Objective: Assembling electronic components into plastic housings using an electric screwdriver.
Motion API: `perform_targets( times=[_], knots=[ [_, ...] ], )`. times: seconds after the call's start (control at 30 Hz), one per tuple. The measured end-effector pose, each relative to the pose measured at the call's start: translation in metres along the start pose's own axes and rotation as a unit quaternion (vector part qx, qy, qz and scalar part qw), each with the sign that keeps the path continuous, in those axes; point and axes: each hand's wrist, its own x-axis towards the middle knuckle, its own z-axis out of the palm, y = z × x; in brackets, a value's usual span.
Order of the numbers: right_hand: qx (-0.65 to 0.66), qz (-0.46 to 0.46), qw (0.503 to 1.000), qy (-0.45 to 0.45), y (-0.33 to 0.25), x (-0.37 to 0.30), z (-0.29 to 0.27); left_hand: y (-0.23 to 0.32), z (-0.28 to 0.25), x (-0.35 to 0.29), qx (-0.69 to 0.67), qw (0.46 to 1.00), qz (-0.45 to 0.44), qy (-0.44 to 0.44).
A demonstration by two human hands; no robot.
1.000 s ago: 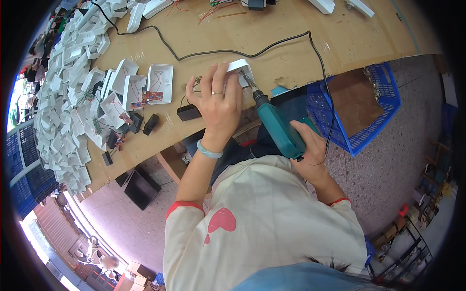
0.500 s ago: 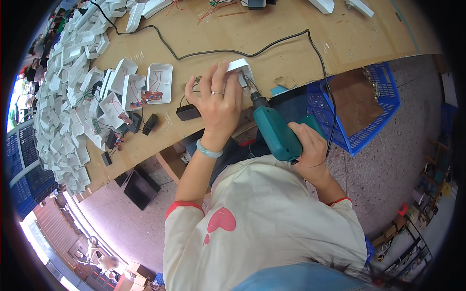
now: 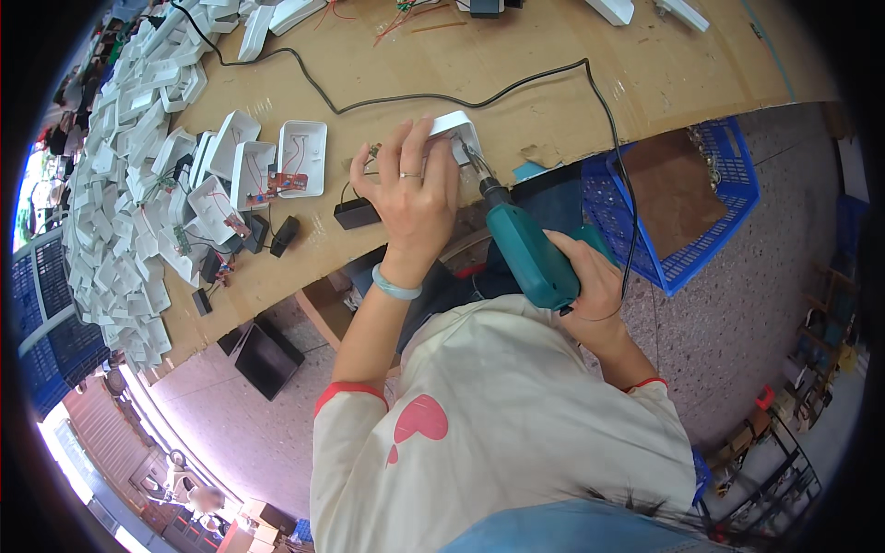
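Observation:
My left hand [image 3: 415, 189] grips a white plastic case [image 3: 454, 121] at the table's near edge, its fingers over the case's left side and partly hiding the inside. My right hand [image 3: 595, 281] is wrapped round the handle of a green soldering gun [image 3: 528, 253] with a black nose. Its thin metal tip points into the open case beside my left fingertips; whether it touches anything there I cannot tell. Just left of my left hand lies a small black box [image 3: 356, 214] on a wire. Part of a small circuit board [image 3: 373, 150] shows behind that hand.
Open white cases with wires and a red circuit board [image 3: 293, 182] lie to the left. Beyond them rises a large heap of white cases [image 3: 120, 203]. A black cable [image 3: 406, 98] snakes across the cardboard-covered table [image 3: 516, 37]. A blue crate [image 3: 668, 267] stands at the right.
The soldering gun and my right hand have shifted slightly right and toward me, the tip still at the case. My left hand and the case have hardly moved.

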Motion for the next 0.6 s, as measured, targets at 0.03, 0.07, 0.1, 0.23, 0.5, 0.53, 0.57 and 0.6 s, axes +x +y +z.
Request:
perform_targets(
  times=[0.03,0.07,0.1,0.23,0.5,0.53,0.57,0.6],
  knots=[
    [0.005,-0.005,1.0,0.007,-0.001,0.001,-0.002,0.0,0.001,0.0,-0.003,1.0,-0.001,0.0],
    [0.01,-0.011,1.0,0.015,-0.002,0.001,-0.005,0.0,0.001,0.001,-0.004,1.0,-0.001,0.0],
    [0.009,-0.01,1.0,0.016,-0.003,0.002,-0.007,0.0,0.001,0.002,-0.01,1.0,-0.001,-0.002],
    [0.032,-0.007,0.999,0.025,-0.006,-0.003,-0.018,-0.002,0.004,0.001,-0.034,0.999,0.003,0.014],
    [0.037,0.023,0.994,0.095,0.0,-0.011,-0.022,-0.001,-0.015,0.01,-0.035,0.998,0.01,-0.048],
    [0.036,0.029,0.994,0.099,0.001,-0.009,-0.021,-0.004,-0.018,0.009,-0.054,0.996,0.012,-0.068],
    [0.035,0.035,0.993,0.104,0.002,-0.008,-0.019,-0.011,-0.018,0.006,-0.031,0.996,0.029,-0.079],
    [0.043,0.025,0.993,0.107,0.003,-0.007,-0.017,-0.018,-0.02,0.004,-0.02,0.997,0.031,-0.072]
  ],
)
